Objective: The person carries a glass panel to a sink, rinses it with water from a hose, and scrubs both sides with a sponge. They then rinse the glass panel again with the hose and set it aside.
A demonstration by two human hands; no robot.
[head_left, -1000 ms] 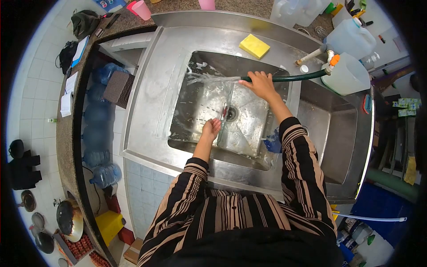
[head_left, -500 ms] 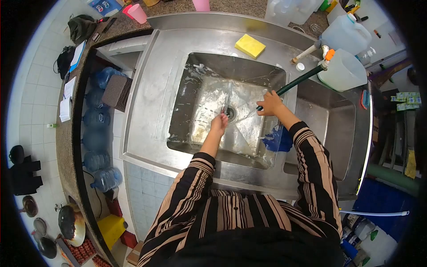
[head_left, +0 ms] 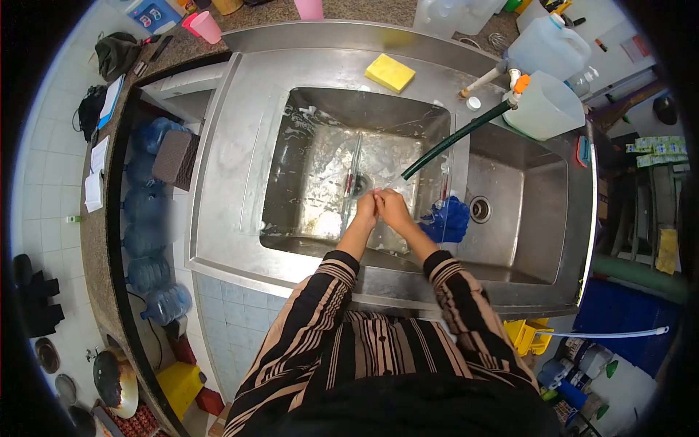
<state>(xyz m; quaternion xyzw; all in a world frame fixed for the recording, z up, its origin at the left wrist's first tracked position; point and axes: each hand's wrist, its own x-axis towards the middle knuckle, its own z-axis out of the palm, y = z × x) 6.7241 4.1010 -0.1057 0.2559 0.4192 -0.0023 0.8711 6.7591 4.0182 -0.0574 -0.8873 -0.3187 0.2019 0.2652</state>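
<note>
Over the large sink basin (head_left: 280, 197), my left hand (head_left: 366, 209) and my right hand (head_left: 393, 209) meet, fingers curled and pressed against each other. No object shows between them. Just above them ends a dark green hose (head_left: 457, 140), with a thin stream of water falling toward the hands. Beneath lies something clear with straight edges and red marks (head_left: 351, 182), its shape hard to make out. A crumpled blue cloth-like thing (head_left: 445, 220) lies at the basin's right side, near my right hand.
Right of the large basin is a smaller basin (head_left: 535, 211) with a drain. A yellow sponge (head_left: 390, 73) rests on the back ledge. The tap with an orange handle (head_left: 521, 84) stands beside a translucent jug (head_left: 546, 109). Water bottles (head_left: 149, 237) line the left shelf.
My right hand has let go of the hose and moved left and down to join my left hand. The hose now hangs free, and the view has shifted slightly.
</note>
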